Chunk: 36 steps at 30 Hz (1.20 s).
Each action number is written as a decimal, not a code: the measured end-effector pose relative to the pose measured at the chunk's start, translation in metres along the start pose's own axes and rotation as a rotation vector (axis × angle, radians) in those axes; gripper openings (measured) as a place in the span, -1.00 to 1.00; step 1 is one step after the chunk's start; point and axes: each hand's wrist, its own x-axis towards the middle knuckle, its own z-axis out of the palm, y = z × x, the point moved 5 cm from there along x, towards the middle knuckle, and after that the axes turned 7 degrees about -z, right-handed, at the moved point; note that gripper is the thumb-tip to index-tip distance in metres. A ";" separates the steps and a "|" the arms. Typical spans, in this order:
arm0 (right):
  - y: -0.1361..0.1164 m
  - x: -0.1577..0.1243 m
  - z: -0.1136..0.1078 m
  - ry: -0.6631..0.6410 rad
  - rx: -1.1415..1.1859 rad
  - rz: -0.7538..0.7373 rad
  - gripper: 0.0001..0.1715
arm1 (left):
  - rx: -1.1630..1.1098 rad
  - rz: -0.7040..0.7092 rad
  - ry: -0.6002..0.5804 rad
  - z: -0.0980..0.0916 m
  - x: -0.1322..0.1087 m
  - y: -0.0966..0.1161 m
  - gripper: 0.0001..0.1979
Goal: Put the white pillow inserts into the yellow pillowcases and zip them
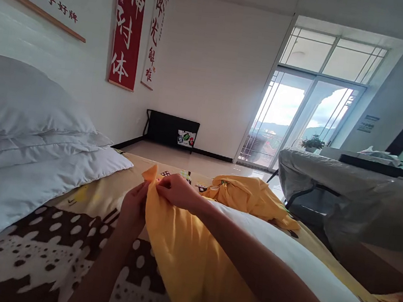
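Note:
A yellow pillowcase [174,246] is stretched up from the bed between my two hands. My left hand [134,206] pinches its upper corner from the left side. Close beside it, my right hand [177,190] grips the top edge with thumb and fingers pressed together. A white pillow [285,251] lies to the right, partly hidden by the pillowcase and my right forearm; whether it is inside the cloth I cannot tell. Behind it, a bunched yellow cloth [251,197] rests on the patterned bedsheet [72,228].
Several white pillows [42,120] are stacked at the left by the wall. At the right stands a plastic-covered table [317,171] with a potted plant [313,142]. A black folded frame [169,129] leans at the far wall, near glass doors [295,114].

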 end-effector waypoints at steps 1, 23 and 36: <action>0.001 -0.001 0.001 0.010 0.008 -0.010 -0.75 | 0.025 0.009 0.027 0.001 -0.001 -0.002 -0.60; 0.015 -0.007 0.007 0.217 0.155 -0.049 -0.82 | 0.511 0.156 0.141 0.003 -0.017 0.028 -0.68; 0.078 -0.019 -0.047 0.142 0.102 0.214 -0.82 | 0.023 -0.118 0.042 -0.025 0.004 0.029 -0.92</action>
